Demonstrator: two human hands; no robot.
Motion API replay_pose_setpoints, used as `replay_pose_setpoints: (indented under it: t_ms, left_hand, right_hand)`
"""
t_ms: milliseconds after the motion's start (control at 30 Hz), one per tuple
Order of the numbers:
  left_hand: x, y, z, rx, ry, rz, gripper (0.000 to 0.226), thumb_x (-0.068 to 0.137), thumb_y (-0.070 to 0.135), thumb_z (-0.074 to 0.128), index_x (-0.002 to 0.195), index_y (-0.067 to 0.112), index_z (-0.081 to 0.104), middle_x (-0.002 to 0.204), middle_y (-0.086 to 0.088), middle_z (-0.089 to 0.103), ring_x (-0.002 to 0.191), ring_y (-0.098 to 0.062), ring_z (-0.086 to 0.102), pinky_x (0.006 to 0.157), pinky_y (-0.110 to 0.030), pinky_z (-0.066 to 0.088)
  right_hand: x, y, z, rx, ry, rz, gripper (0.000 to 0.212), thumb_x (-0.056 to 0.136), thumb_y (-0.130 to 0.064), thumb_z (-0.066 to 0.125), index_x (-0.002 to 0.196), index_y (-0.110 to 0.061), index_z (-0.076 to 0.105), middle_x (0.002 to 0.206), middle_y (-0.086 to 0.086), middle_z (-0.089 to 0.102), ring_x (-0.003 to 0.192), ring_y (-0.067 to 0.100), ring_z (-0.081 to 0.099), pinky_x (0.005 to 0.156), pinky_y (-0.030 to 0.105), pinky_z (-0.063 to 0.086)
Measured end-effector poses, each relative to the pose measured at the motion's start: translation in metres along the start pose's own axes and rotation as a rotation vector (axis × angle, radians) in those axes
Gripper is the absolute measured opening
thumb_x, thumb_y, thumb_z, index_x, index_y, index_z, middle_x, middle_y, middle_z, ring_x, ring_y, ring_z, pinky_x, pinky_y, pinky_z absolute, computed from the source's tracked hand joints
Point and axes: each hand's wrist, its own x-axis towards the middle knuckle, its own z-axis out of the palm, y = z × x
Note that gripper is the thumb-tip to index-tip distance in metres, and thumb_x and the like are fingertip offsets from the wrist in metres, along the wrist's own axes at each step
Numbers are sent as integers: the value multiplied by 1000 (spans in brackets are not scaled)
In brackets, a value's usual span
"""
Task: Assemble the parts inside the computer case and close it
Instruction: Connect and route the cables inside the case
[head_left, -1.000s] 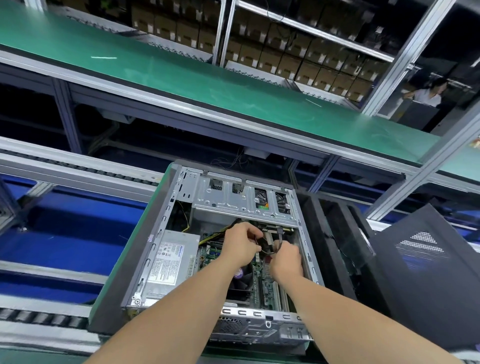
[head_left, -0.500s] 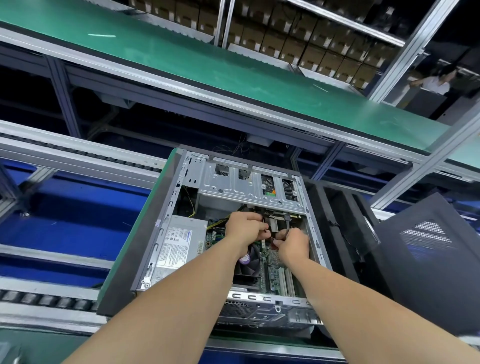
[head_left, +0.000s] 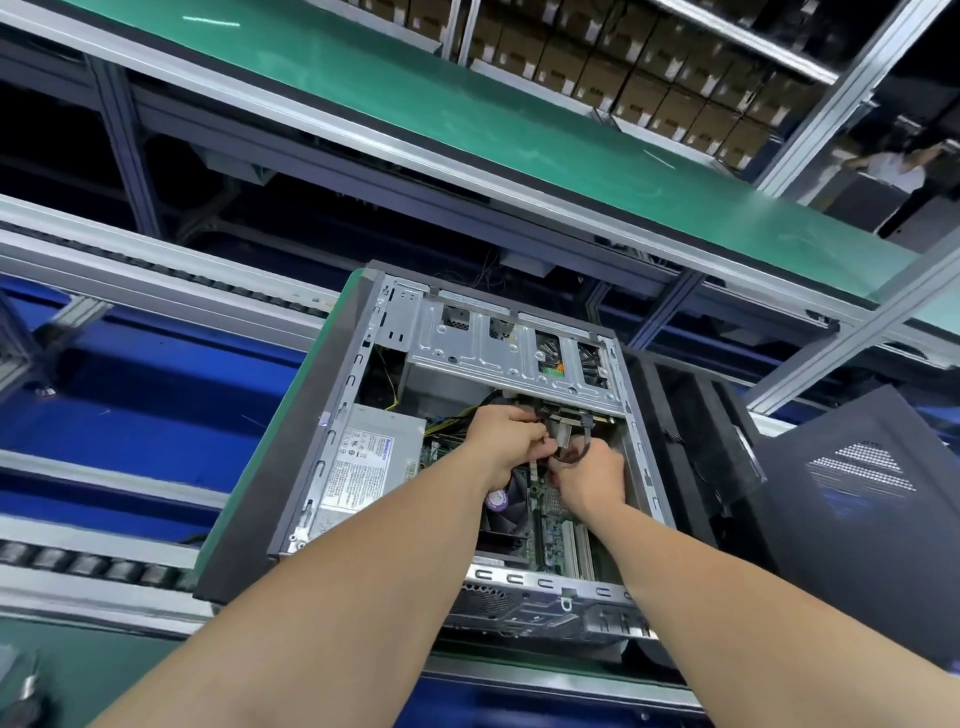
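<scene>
Cables (head_left: 587, 436), thin and dark, run between both hands inside the open silver metal computer case (head_left: 467, 353). The left hand (head_left: 498, 441) curls tightly round them; the right hand (head_left: 587, 478), at its 4 o'clock, pinches their loop. A black perforated side panel (head_left: 857, 509) leans at the case's 3 o'clock.

Green belt (head_left: 519, 130) running across the upper level on an aluminium frame; brown cardboard boxes (head_left: 649, 78) sitting in rows on racking behind it; slanted aluminium post (head_left: 831, 93) rising at right; roller track (head_left: 78, 564) lying along the near left beside a blue surface (head_left: 130, 415); a person in a white top (head_left: 893, 166) standing far off, upper right.
</scene>
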Motion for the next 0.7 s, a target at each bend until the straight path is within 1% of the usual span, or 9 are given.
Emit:
replay_pose_setpoints:
  t_ms: [67,133,234,367,400,467,500,600,701]
  left_hand:
    - [1,1,2,2,4,-13,22,93,-15,58,84,5,58,105,-23,63,94,-36,69,71,-28,62]
    - [3,1,1,-12,6,-30,23,92,-16,59,84,6,57,110,-25,63,93,-35,70,71,-28,62]
    - [6,1,0,-15,-15,-44,22,91,-16,60,83,4,58,106,-22,63,85,-31,71,72,-29,62]
    - [6,1,0,-6,-30,-46,21,91,-17,60,83,3,55,104,-21,63,90,-34,70,73,-30,62]
    - [4,2,0,-17,-34,-48,16,91,-17,59,94,-2,56,110,-23,62,94,-35,70,74,-31,62]
    - [5,3,0,-7,-17,-60,38,91,-17,59,127,-7,49,126,-30,57,102,-39,69,71,-33,62]
    - [6,3,0,-8,-7,-60,45,91,-17,60,133,-10,46,130,-32,54,106,-42,67,69,-33,62]
    - [6,2,0,14,-3,-56,41,91,-16,61,129,-11,49,130,-32,54,106,-44,68,67,-34,63]
    - [9,-1,-1,48,-7,-48,31,91,-14,62,119,-4,53,126,-29,57,100,-41,71,75,-36,64]
  right_hand:
    - [1,1,-1,14,29,34,13,93,-11,72,104,-10,66,113,17,62,88,29,61,76,29,44]
    - [1,1,-1,-5,46,49,8,91,-8,71,97,-10,67,106,14,64,84,28,60,74,28,44]
    - [3,2,-1,24,64,70,23,91,-6,70,76,-16,57,96,11,63,75,20,51,71,31,46]
    - [5,1,1,61,36,82,18,91,-8,71,78,-15,61,88,5,63,82,21,51,72,29,44]
    - [6,2,2,67,45,88,18,91,-9,72,77,-15,62,84,3,61,82,21,50,72,29,43]
    - [4,0,2,112,58,112,26,91,-8,72,71,-18,58,80,0,55,81,19,48,74,31,47]
    - [4,0,1,103,44,98,30,91,-8,72,69,-22,56,77,-3,53,81,18,48,77,33,49]
    - [2,1,-1,16,-2,36,38,89,-14,76,67,-34,53,65,4,52,77,16,53,74,29,43]
    - [2,3,-1,-4,10,15,33,88,-12,78,70,-29,57,64,3,51,77,17,54,74,29,42]
